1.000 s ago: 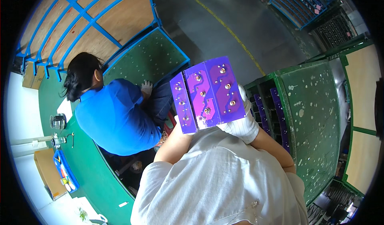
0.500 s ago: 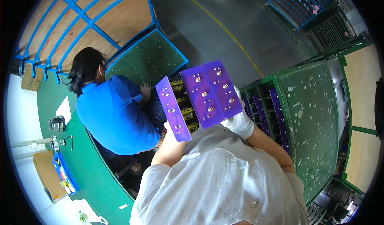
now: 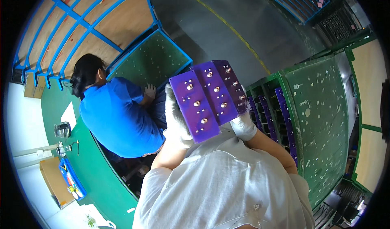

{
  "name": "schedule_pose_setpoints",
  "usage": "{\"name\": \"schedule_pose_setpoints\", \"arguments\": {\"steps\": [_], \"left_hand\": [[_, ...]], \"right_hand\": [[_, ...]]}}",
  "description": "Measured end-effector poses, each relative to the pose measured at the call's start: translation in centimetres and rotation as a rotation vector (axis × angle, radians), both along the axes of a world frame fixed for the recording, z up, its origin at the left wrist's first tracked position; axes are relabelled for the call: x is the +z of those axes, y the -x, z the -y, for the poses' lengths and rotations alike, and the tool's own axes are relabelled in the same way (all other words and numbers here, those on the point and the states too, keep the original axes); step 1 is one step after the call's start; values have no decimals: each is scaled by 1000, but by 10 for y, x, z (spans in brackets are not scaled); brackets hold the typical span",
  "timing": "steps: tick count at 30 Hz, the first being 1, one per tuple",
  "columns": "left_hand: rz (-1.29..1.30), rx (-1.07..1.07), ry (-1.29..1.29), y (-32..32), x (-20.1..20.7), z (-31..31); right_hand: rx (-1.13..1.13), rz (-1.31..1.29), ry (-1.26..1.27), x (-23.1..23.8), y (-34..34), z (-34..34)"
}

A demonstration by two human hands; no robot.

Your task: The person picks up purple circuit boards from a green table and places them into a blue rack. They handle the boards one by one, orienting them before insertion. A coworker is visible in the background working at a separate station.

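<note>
I hold a row of purple circuit boards (image 3: 199,103) up in front of my chest, their faces dotted with brass-coloured studs and small solder points. Three panels sit side by side, the right one angled away from the others. White-gloved, my left hand (image 3: 175,121) wraps the left edge of the left panel. At the lower right corner, my right hand (image 3: 243,126), gloved too, grips the boards from the side; its fingertips are partly hidden behind them. Whatever sits behind the panels is out of sight now.
To my right stands a green rack (image 3: 284,86) holding more purple boards (image 3: 285,111). On my left a person in a blue shirt (image 3: 118,119) sits at a green table (image 3: 97,176) with a blue tray (image 3: 73,180). Ahead is a blue-framed cart (image 3: 152,56).
The left panel has swung round to lie beside the middle one, covering the gap with yellow-and-black cylinders. The right panel now angles away, and my left glove has come into view.
</note>
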State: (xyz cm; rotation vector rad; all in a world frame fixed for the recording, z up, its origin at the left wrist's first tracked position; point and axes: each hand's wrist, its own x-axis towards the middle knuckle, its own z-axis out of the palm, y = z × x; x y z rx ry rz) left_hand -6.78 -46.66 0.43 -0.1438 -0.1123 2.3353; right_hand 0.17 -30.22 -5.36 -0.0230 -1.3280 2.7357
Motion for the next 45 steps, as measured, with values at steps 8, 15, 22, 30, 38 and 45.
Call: {"name": "schedule_pose_setpoints", "arguments": {"steps": [8, 15, 22, 30, 38, 45], "left_hand": [[-312, 232, 373, 2, -83, 17], [-359, 277, 429, -6, -101, 8], [-413, 251, 432, -2, -107, -1], [-318, 210, 398, 2, -124, -3], [-224, 246, 369, 6, -145, -6], [-193, 441, 264, 59, -181, 29]], "right_hand": [[-312, -221, -612, 16, -4, 13], [-188, -212, -276, 41, -6, 10], [-194, -267, -616, 58, -8, 15], [10, -30, -274, 55, -5, 20], [-33, -165, -968, 36, 0, 8], [-112, -135, -1026, 19, -9, -25]]}}
